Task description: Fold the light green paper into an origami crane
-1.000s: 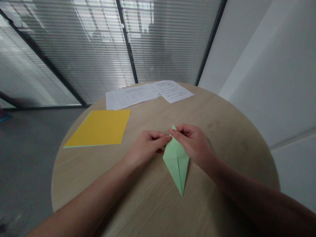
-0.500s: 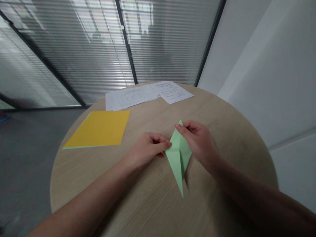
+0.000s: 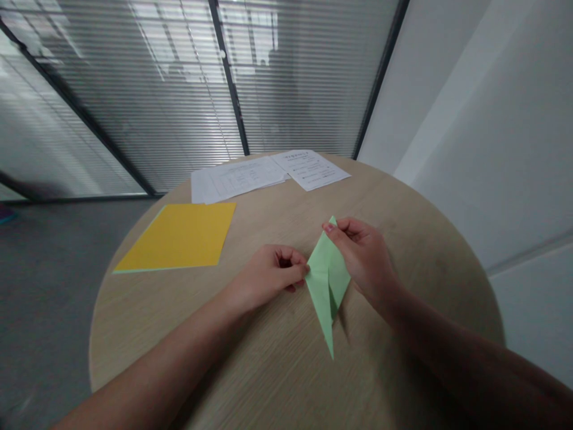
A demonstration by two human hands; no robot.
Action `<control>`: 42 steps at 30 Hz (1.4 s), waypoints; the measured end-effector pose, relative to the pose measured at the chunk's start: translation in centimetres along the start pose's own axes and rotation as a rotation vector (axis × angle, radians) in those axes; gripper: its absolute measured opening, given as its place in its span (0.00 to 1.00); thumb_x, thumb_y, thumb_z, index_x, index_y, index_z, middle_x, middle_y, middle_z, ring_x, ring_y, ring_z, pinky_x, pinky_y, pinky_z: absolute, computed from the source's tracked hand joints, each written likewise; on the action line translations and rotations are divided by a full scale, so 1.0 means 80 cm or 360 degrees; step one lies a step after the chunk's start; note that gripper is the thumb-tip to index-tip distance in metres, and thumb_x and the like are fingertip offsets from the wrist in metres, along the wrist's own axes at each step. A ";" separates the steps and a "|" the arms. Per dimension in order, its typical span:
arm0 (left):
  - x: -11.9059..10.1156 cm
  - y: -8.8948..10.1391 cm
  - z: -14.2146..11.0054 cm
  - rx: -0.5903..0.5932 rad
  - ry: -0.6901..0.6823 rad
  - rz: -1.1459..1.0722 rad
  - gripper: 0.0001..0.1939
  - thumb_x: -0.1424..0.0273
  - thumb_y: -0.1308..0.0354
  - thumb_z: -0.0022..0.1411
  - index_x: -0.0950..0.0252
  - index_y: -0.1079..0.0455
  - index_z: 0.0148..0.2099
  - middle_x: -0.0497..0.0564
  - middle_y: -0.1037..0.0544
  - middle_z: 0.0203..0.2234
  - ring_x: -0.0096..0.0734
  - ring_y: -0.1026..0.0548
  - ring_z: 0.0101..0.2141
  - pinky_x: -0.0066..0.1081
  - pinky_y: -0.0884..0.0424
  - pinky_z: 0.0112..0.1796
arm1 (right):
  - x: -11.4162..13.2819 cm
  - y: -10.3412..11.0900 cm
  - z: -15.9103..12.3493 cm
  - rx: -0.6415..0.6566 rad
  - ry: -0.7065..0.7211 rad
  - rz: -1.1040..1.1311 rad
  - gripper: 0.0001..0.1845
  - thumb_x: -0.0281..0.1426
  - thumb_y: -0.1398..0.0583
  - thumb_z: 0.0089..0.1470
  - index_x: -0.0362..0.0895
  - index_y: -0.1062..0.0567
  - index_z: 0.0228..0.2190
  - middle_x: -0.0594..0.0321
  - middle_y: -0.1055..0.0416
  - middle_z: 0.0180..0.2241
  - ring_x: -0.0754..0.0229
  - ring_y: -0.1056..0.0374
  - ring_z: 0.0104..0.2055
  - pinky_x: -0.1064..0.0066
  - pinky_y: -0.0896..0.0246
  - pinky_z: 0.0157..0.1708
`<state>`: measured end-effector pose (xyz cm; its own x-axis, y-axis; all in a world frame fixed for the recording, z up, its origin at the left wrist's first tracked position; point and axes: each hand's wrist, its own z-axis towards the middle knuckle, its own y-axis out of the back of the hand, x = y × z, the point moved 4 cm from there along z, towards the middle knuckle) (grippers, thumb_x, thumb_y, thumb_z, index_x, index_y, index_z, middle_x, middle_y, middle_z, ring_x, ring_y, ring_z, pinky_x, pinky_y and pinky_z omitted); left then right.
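Note:
A light green folded paper (image 3: 326, 280), a long kite shape with its sharp point toward me, lies on the round wooden table (image 3: 286, 358). My right hand (image 3: 362, 254) pinches the paper's far tip and lifts a flap off the table. My left hand (image 3: 268, 276) is curled, its fingertips pinching the paper's left corner against the table.
A yellow square sheet (image 3: 179, 236) lies to the left on the table. Printed white papers (image 3: 264, 173) sit at the far edge. Glass walls with blinds (image 3: 179, 89) stand behind, and a white wall (image 3: 492, 119) is on the right.
My right hand has pulled the paper's far tip up and to the right, raising a flap. My left hand slid slightly toward me along the left edge.

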<state>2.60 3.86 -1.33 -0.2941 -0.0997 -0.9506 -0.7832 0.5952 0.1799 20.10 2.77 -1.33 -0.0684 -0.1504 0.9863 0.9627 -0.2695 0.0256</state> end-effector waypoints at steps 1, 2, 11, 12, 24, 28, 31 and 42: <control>0.001 0.000 0.000 0.0001 -0.0014 0.0028 0.11 0.62 0.38 0.54 0.67 0.26 0.30 0.47 0.26 0.22 0.26 0.30 0.24 0.28 0.31 0.28 | -0.001 0.000 0.000 -0.0003 -0.0005 -0.0002 0.18 0.45 0.34 0.51 0.42 0.25 0.26 0.68 0.36 0.19 0.69 0.44 0.19 0.77 0.53 0.17; 0.001 0.000 0.001 -0.0009 -0.0026 0.0054 0.11 0.62 0.39 0.54 0.67 0.26 0.31 0.47 0.26 0.22 0.26 0.30 0.24 0.28 0.32 0.28 | -0.001 0.000 0.000 -0.0008 -0.0011 -0.0001 0.18 0.45 0.34 0.51 0.42 0.25 0.26 0.68 0.36 0.19 0.69 0.44 0.19 0.77 0.53 0.17; 0.004 -0.005 0.001 -0.0077 -0.0134 0.0146 0.14 0.59 0.38 0.57 0.66 0.26 0.32 0.48 0.26 0.22 0.26 0.31 0.23 0.27 0.36 0.26 | -0.002 0.001 0.002 -0.0063 -0.0021 -0.0018 0.18 0.45 0.34 0.50 0.43 0.27 0.26 0.68 0.35 0.19 0.68 0.42 0.19 0.77 0.50 0.17; 0.004 -0.005 0.001 -0.0082 -0.0141 0.0157 0.13 0.59 0.38 0.57 0.66 0.25 0.33 0.48 0.26 0.22 0.27 0.31 0.23 0.27 0.36 0.26 | -0.002 0.001 0.002 -0.0072 -0.0023 -0.0018 0.18 0.45 0.34 0.50 0.43 0.27 0.26 0.68 0.35 0.19 0.68 0.42 0.18 0.77 0.51 0.16; -0.008 -0.002 -0.008 -0.0366 -0.0383 0.0167 0.10 0.64 0.39 0.58 0.66 0.25 0.31 0.48 0.24 0.23 0.26 0.30 0.25 0.27 0.34 0.27 | 0.000 0.004 0.002 -0.0147 0.0097 0.0174 0.18 0.45 0.33 0.51 0.43 0.28 0.26 0.69 0.38 0.20 0.69 0.46 0.21 0.76 0.51 0.20; -0.009 -0.003 -0.009 -0.0342 -0.0321 0.0070 0.11 0.63 0.37 0.58 0.66 0.25 0.31 0.48 0.24 0.24 0.27 0.29 0.25 0.27 0.32 0.28 | -0.002 0.004 0.001 -0.0156 0.0077 0.0161 0.19 0.46 0.34 0.53 0.43 0.28 0.26 0.69 0.38 0.21 0.69 0.46 0.22 0.76 0.50 0.21; -0.004 -0.005 -0.004 -0.0292 -0.0232 -0.0104 0.11 0.62 0.37 0.58 0.66 0.26 0.32 0.47 0.25 0.25 0.27 0.29 0.26 0.28 0.31 0.29 | -0.006 0.003 0.002 -0.0141 0.0004 0.0153 0.20 0.47 0.35 0.53 0.43 0.28 0.26 0.69 0.39 0.21 0.68 0.46 0.22 0.75 0.49 0.21; 0.021 -0.029 -0.001 0.0104 0.0112 -0.0358 0.16 0.58 0.33 0.54 0.67 0.22 0.31 0.50 0.21 0.25 0.28 0.29 0.25 0.28 0.34 0.30 | -0.013 -0.002 0.010 -0.0132 -0.0082 0.0331 0.19 0.48 0.35 0.53 0.45 0.26 0.32 0.67 0.34 0.26 0.66 0.40 0.26 0.75 0.43 0.26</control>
<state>3.90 2.25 -3.37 -0.1558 -0.2897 -0.9444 -0.7968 0.6020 -0.0532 20.25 3.73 -2.24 0.1451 -0.1627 0.9759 0.9296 -0.3153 -0.1908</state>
